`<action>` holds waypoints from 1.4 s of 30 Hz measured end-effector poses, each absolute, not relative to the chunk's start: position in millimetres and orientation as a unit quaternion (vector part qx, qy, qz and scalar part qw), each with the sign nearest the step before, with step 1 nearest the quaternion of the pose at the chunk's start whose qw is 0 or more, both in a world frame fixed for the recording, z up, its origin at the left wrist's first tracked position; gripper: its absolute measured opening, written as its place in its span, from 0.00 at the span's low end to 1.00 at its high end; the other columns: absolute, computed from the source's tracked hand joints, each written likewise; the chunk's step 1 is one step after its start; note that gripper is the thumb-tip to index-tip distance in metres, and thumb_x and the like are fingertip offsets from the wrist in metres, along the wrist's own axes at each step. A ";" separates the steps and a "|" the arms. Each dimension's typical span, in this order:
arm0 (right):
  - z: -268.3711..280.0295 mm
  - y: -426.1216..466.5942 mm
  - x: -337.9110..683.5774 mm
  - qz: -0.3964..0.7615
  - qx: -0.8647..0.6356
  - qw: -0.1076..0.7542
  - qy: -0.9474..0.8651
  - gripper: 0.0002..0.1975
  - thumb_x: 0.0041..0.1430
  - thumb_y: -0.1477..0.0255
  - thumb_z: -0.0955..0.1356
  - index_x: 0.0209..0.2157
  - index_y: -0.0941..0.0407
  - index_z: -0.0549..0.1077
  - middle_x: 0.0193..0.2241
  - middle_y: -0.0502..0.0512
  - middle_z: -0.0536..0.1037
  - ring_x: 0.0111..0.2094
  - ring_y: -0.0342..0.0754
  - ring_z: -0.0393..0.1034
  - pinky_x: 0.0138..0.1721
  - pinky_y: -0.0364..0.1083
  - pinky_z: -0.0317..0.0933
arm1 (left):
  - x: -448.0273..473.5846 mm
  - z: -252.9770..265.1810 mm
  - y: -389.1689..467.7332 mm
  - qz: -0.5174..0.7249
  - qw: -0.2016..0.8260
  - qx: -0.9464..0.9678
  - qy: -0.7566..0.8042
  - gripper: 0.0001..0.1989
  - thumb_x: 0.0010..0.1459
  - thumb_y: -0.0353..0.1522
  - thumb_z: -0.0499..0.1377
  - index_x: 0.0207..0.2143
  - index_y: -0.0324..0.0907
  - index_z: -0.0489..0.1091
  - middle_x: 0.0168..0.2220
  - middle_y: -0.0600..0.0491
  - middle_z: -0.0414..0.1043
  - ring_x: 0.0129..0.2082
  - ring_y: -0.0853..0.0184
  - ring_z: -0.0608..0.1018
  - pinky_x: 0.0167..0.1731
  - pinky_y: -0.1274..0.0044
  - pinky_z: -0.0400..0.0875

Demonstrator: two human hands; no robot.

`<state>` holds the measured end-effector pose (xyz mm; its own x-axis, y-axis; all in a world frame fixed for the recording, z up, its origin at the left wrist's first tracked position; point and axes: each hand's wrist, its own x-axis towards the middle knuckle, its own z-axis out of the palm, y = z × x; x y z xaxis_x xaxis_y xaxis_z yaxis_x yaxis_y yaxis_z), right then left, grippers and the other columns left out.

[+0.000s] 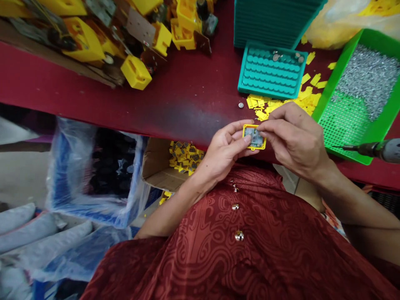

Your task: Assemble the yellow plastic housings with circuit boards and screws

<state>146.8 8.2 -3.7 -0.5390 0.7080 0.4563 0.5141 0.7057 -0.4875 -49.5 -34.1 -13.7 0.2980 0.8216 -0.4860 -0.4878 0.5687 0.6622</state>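
My left hand (pixel 220 150) is closed around a small open yellow plastic case (pixel 261 146), with the thumb lying over it. A grey-green circuit board (pixel 253 134) sits inside the case, facing up. At the case's upper right corner, my right hand (pixel 295 139) is closed in a pinch, its fingertips touching or just over the board. Whatever those fingertips hold, if anything, is hidden. A small round silvery disc (pixel 241 105) lies on the dark red table beyond the case. Loose flat yellow plastic pieces (pixel 304 100) are scattered behind my right hand.
A teal tray (pixel 270 92) with a few round discs stands before a teal stack (pixel 275 21). On the right are a green basket (pixel 320 100) of metal screws and a power screwdriver (pixel 379 150). Yellow housings (pixel 136 71) crowd the back left; below are a cardboard box (pixel 159 171) and lined blue crate (pixel 59 196).
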 end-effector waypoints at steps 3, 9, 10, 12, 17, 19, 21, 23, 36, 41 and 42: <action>-2.2 9.5 146.8 0.149 -0.347 0.321 -0.868 0.07 0.72 0.70 0.68 0.41 0.51 0.79 0.37 0.54 0.77 0.39 0.47 0.73 0.40 0.48 0.73 | -47.6 -14.2 -34.4 0.426 0.774 0.200 0.423 0.26 0.54 0.38 0.76 0.52 0.42 0.73 0.45 0.50 0.85 0.43 0.63 0.88 0.46 0.73 0.85; -3.8 11.2 145.7 0.109 -0.272 0.347 -0.891 0.03 0.70 0.76 0.70 0.41 0.55 0.77 0.37 0.53 0.77 0.38 0.44 0.72 0.37 0.44 0.71 | -47.2 -13.1 -37.1 0.440 0.761 0.220 0.423 0.28 0.51 0.36 0.78 0.51 0.42 0.72 0.43 0.51 0.86 0.40 0.65 0.87 0.43 0.74 0.85; -4.1 10.8 145.4 0.111 -0.271 0.352 -0.889 0.02 0.69 0.76 0.70 0.41 0.56 0.77 0.36 0.53 0.77 0.38 0.44 0.72 0.37 0.44 0.71 | -47.7 -13.3 -37.6 0.440 0.759 0.223 0.426 0.27 0.52 0.36 0.77 0.51 0.42 0.72 0.43 0.51 0.86 0.40 0.64 0.87 0.43 0.74 0.85; -5.0 9.4 144.5 0.119 -0.283 0.357 -0.882 0.02 0.69 0.76 0.71 0.41 0.56 0.78 0.36 0.54 0.77 0.38 0.44 0.72 0.38 0.44 0.71 | -49.0 -14.2 -38.0 0.436 0.758 0.228 0.429 0.26 0.54 0.37 0.76 0.52 0.42 0.73 0.42 0.51 0.85 0.42 0.64 0.87 0.43 0.74 0.85; -8.3 6.5 143.3 0.124 -0.329 0.350 -0.868 0.06 0.73 0.73 0.68 0.42 0.53 0.79 0.37 0.56 0.77 0.40 0.46 0.74 0.40 0.47 0.74 | -52.6 -15.7 -35.6 0.426 0.770 0.207 0.429 0.20 0.57 0.37 0.72 0.51 0.42 0.76 0.44 0.50 0.84 0.45 0.63 0.86 0.43 0.74 0.84; -6.9 5.6 143.6 0.111 -0.339 0.350 -0.866 0.06 0.73 0.72 0.68 0.42 0.53 0.79 0.37 0.56 0.78 0.40 0.47 0.75 0.40 0.47 0.75 | -53.2 -14.7 -34.3 0.424 0.776 0.191 0.426 0.18 0.58 0.36 0.68 0.50 0.42 0.77 0.44 0.51 0.84 0.44 0.63 0.86 0.44 0.72 0.85; -2.6 4.3 144.2 0.098 -0.348 0.335 -0.870 0.05 0.72 0.73 0.69 0.42 0.54 0.78 0.37 0.57 0.78 0.40 0.47 0.75 0.41 0.47 0.76 | -53.4 -13.0 -33.8 0.425 0.780 0.182 0.421 0.18 0.56 0.34 0.67 0.50 0.41 0.77 0.43 0.51 0.84 0.43 0.63 0.86 0.44 0.71 0.85; 2.7 3.1 144.9 0.096 -0.353 0.304 -0.880 0.05 0.73 0.73 0.68 0.43 0.52 0.78 0.39 0.57 0.78 0.42 0.47 0.76 0.42 0.48 0.77 | -53.5 -11.5 -34.0 0.428 0.782 0.182 0.415 0.21 0.52 0.32 0.67 0.50 0.41 0.76 0.44 0.52 0.84 0.43 0.63 0.87 0.45 0.71 0.85; 0.5 2.2 142.0 0.109 -0.326 0.362 -0.867 0.04 0.69 0.75 0.71 0.42 0.53 0.79 0.36 0.53 0.77 0.38 0.47 0.73 0.39 0.48 0.71 | -51.0 -14.3 -37.1 0.442 0.756 0.234 0.422 0.20 0.61 0.38 0.73 0.51 0.41 0.74 0.42 0.51 0.84 0.42 0.65 0.86 0.40 0.76 0.85; 0.9 -6.5 142.4 0.122 -0.373 0.351 -0.850 0.05 0.71 0.74 0.70 0.42 0.53 0.81 0.36 0.54 0.78 0.39 0.48 0.74 0.41 0.49 0.71 | -48.7 -16.0 -38.0 0.434 0.751 0.258 0.426 0.22 0.62 0.40 0.72 0.53 0.41 0.72 0.44 0.51 0.83 0.43 0.66 0.86 0.39 0.78 0.84; 1.2 -7.0 142.5 0.126 -0.376 0.348 -0.849 0.05 0.71 0.73 0.70 0.42 0.53 0.81 0.36 0.54 0.78 0.39 0.47 0.74 0.41 0.49 0.71 | -48.2 -16.4 -38.2 0.435 0.750 0.261 0.425 0.22 0.62 0.40 0.72 0.53 0.41 0.71 0.44 0.51 0.83 0.43 0.66 0.86 0.39 0.78 0.84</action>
